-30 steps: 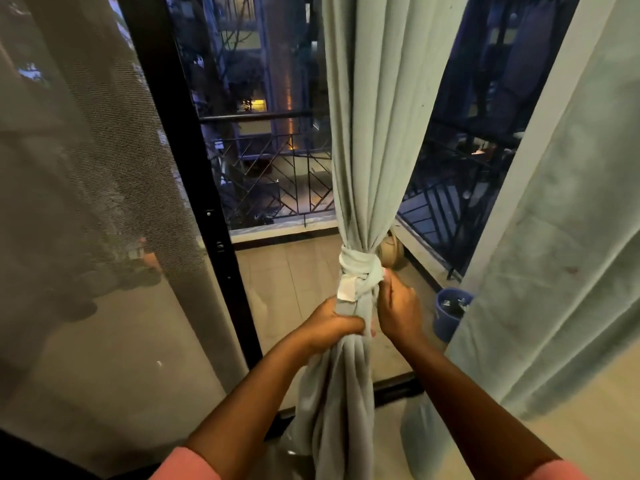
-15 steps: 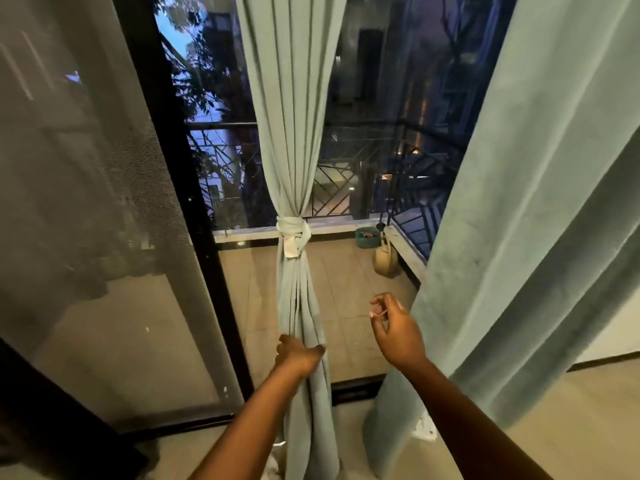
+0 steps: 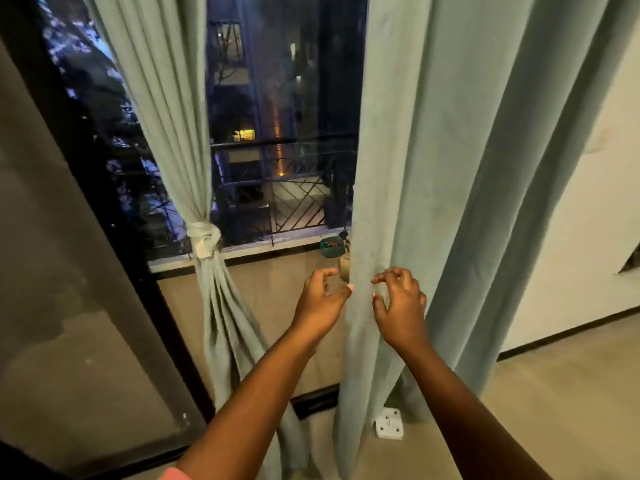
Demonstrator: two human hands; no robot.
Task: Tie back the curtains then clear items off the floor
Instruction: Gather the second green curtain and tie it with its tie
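Two bare hands reach toward the inner edge of a loose pale green curtain [image 3: 450,202] hanging at the right. The left hand [image 3: 320,303] has spread, slightly bent fingers, its thumb tip touching the fabric edge, gripping nothing. The right hand [image 3: 401,306] lies against the cloth with clawed fingers, not clamped on it. At ten o'clock from the hands, the tied curtain [image 3: 166,133] hangs knotted [image 3: 205,237]. At five o'clock, a white socket plate [image 3: 389,424] lies on the floor [image 3: 554,393].
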